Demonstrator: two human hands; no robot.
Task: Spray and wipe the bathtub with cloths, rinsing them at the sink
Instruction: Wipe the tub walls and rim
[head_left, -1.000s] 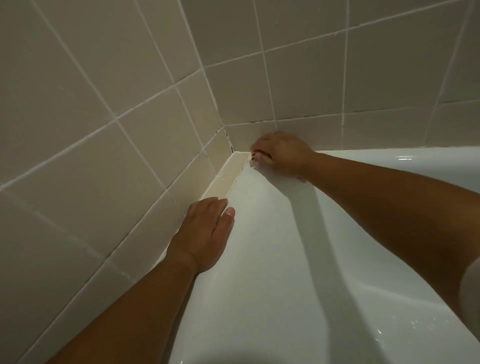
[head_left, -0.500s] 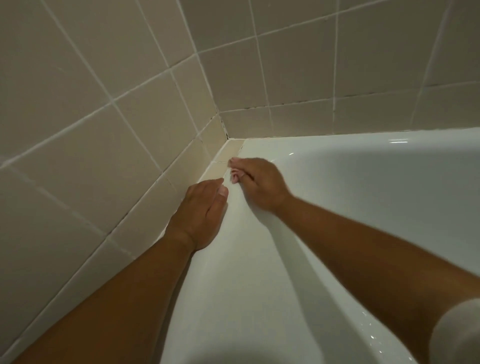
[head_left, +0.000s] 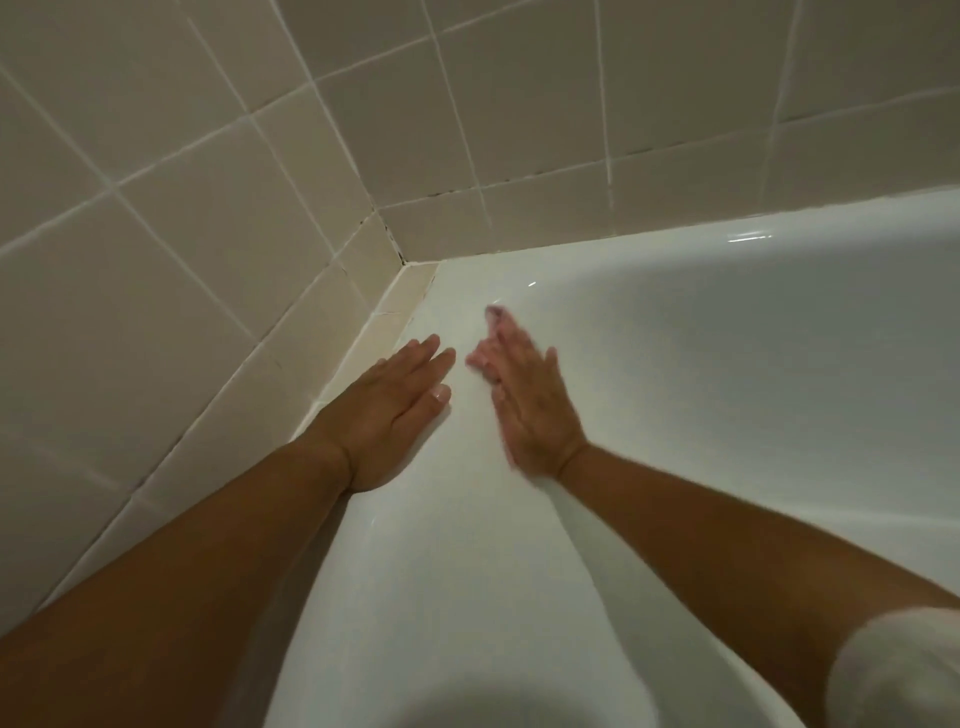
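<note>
- A white sleeve (head_left: 893, 670) sits nearest the camera, at the lower right edge, on the right arm. Both forearms are bare and reach forward.
- The white bathtub (head_left: 441, 571) lies under and between the 2 forearms. Its rounded rim runs forward to the hands, and its basin opens to the right of the right hand.
- The left hand (head_left: 387, 410) lies palm down on the tub rim. Its fingers are straight and close together, with the thumb alongside, and it holds nothing.
- The right hand (head_left: 530, 405) lies just to the right of the left hand, with a narrow band of bare enamel between the 2. It rests palm down where the rim slopes into the basin. Its fingers are straight and slightly apart, and motion blurs them.
- A small pale smear shows at the right fingertips (head_left: 493, 317). What it is cannot be told.
- A beige trim strip (head_left: 402, 301) runs just to the left of the left hand and on ahead of it, between the tub rim and the wall.
- The tiled wall (head_left: 182, 249) rises to the left of the left hand and beyond both hands. Its 2 faces meet in a corner ahead of the fingertips, where the grout shows dark marks.
</note>
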